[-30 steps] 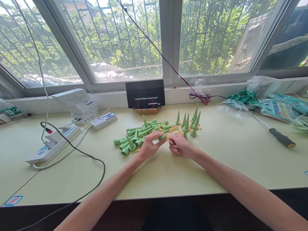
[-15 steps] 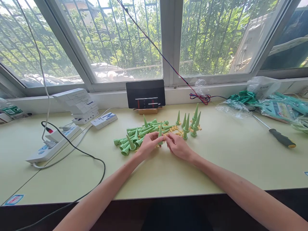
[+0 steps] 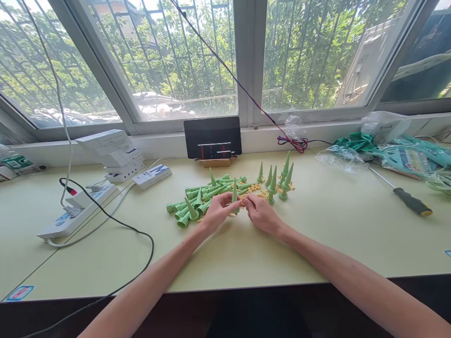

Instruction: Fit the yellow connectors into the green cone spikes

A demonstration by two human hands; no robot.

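Observation:
My left hand (image 3: 219, 211) is closed around a green plastic watering spike (image 3: 234, 191), whose pointed tip stands up between the fingers. Beside it, my right hand (image 3: 260, 212) pinches a small yellow valve piece (image 3: 242, 200) against the spike's side, partly hidden by the fingertips. Left of and behind my hands lies a pile of green spikes and tubes (image 3: 183, 213). Loose yellow valve pieces (image 3: 254, 187) are scattered just behind my right hand. To the right, several green spikes (image 3: 288, 182) stand point up, some with yellow pieces fitted at the side.
A tablet (image 3: 212, 131) leans at the window behind a phone (image 3: 216, 150). On the left are a power strip (image 3: 79, 211), white boxes (image 3: 121, 155) and a black cable (image 3: 150, 234). A screwdriver (image 3: 410, 201) and plastic bags (image 3: 401, 155) lie on the right.
Both hands stay almost in place around the spike, with only a slight shift of the fingers at the yellow valve piece. The things on the table have not moved.

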